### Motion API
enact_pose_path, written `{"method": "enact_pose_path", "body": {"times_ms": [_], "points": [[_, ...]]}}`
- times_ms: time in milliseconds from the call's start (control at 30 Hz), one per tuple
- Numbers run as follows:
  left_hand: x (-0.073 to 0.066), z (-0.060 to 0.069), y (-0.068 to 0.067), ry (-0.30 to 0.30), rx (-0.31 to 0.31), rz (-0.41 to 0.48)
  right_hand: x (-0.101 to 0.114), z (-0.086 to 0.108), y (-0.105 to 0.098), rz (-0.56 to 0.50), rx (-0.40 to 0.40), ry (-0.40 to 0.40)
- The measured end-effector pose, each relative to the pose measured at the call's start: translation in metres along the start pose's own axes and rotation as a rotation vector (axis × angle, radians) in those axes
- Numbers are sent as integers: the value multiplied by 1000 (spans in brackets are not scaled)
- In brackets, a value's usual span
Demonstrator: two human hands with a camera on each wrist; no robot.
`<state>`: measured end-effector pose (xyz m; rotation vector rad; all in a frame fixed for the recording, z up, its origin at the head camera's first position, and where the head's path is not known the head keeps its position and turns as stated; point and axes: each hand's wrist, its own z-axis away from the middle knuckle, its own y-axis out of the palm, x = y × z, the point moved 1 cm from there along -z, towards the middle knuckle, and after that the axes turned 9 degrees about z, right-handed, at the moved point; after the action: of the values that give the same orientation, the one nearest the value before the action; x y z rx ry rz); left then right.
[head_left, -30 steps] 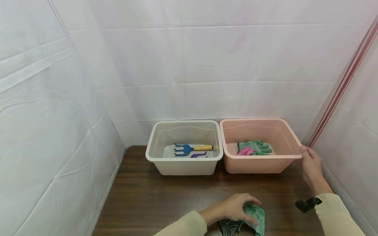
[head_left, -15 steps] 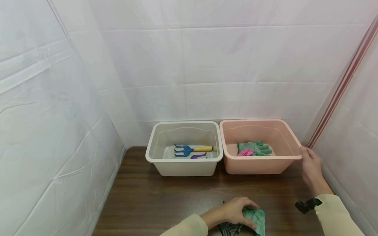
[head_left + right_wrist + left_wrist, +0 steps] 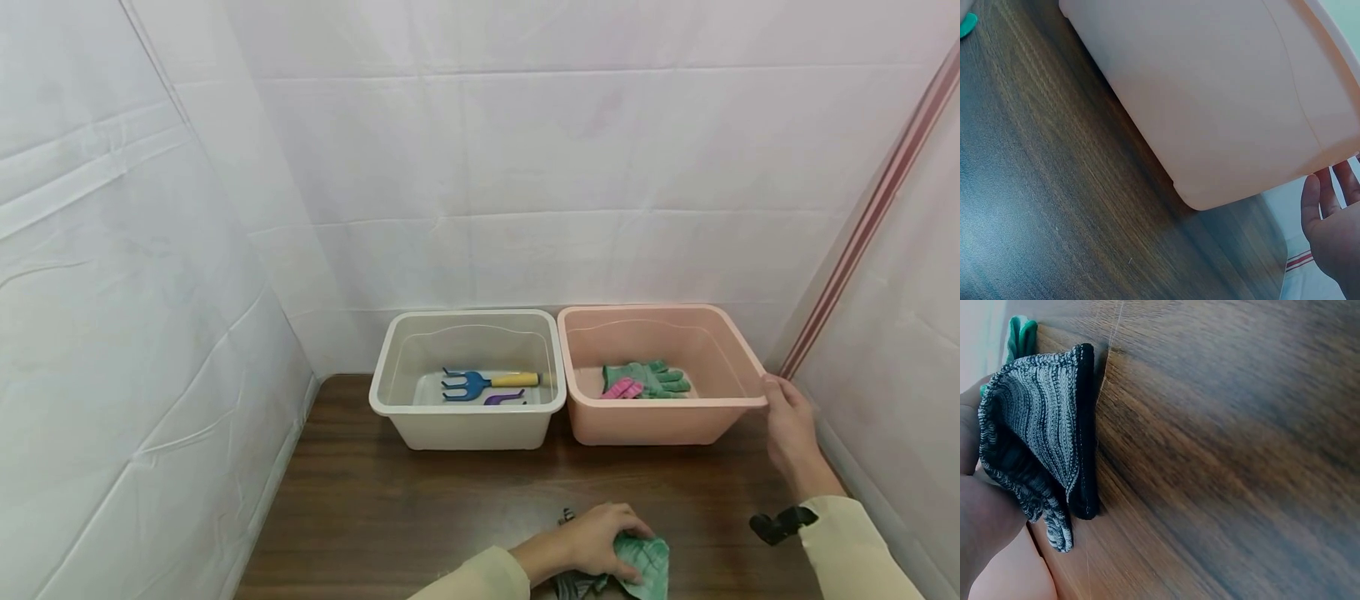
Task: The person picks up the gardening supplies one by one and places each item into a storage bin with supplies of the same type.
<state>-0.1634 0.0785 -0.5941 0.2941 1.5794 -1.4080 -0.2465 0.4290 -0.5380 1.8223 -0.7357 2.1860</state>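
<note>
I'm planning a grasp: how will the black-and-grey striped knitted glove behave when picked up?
The striped glove will probably flop, since its fabric bends into a hollow fold. It looks light, appearing to be just knitted cloth. Its ribbed, coarse-looking surface should resist slipping.

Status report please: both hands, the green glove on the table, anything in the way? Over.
Left hand curled over green glove on table. Right hand holding pink bin by its rim. Striped glove bunched right by left hand, possibly in the way.
</note>
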Motion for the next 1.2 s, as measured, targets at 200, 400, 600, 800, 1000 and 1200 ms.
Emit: {"method": "enact_pose_path", "body": {"times_ms": [200,400,600,800,1000,1200], "points": [[1,0,2,3,-10,-13,1,1,0,9,2,5],[4,-1,5,37,-44,-56,-1,1,1,3,-8,8],[4,-1,5,23,-16,-104,-1,3,1,25,-10,-3],[4,-1,5,13,19,-97,-1,5,0,-22,-4,-6],[9,0,8,64,-21,-125,-3,6,0,-59,-5,-3],[9,-2,9,81,-62,-164,-2,4,1,-59,-6,-12]]}}
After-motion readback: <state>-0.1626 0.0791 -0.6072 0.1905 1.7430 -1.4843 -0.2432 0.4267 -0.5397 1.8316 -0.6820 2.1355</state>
